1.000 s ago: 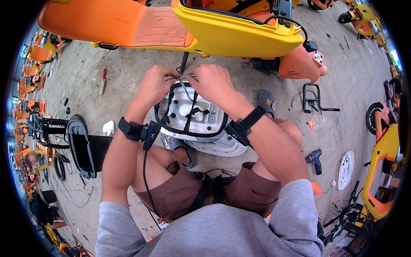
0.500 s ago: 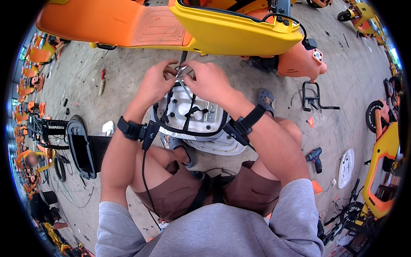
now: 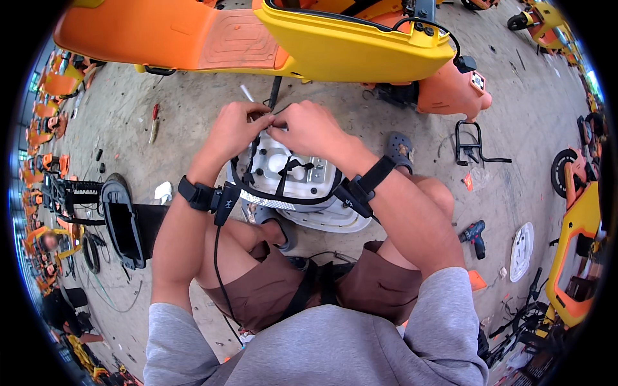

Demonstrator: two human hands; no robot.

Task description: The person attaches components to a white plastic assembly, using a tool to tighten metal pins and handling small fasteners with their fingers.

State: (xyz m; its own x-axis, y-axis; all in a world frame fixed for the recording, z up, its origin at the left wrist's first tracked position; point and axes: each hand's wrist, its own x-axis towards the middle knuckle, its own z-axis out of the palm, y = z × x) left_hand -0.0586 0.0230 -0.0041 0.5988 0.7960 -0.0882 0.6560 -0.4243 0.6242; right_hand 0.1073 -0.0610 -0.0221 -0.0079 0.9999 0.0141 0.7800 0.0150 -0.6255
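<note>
Both my hands meet above the front edge of a white moulded panel [image 3: 265, 168] with a black rim and black straps. My left hand [image 3: 241, 127] is closed, thumb and fingers pinched together at its right side. My right hand [image 3: 307, 125] pinches against it, fingertips touching the left ones. A thin dark strand [image 3: 282, 110] sticks out between them; what else the fingertips hold is hidden. Just beyond the left knuckles a thin pale rod [image 3: 246, 92] shows; I cannot tell whether that hand holds it. The panel lies between my feet, over another white shell [image 3: 351, 220].
An orange and yellow scooter body [image 3: 360, 51] spans the far side. On the floor are a red-handled tool [image 3: 154, 116] at left, a black frame part [image 3: 470, 145], a cordless drill [image 3: 474, 239] and a white oval cover [image 3: 522, 252] at right. A black box-like part [image 3: 122, 225] lies left.
The metal tool that pointed down over the panel no longer shows there; a pale rod now appears beyond my left hand. My fingertips have drawn together and slightly nearer to me.
</note>
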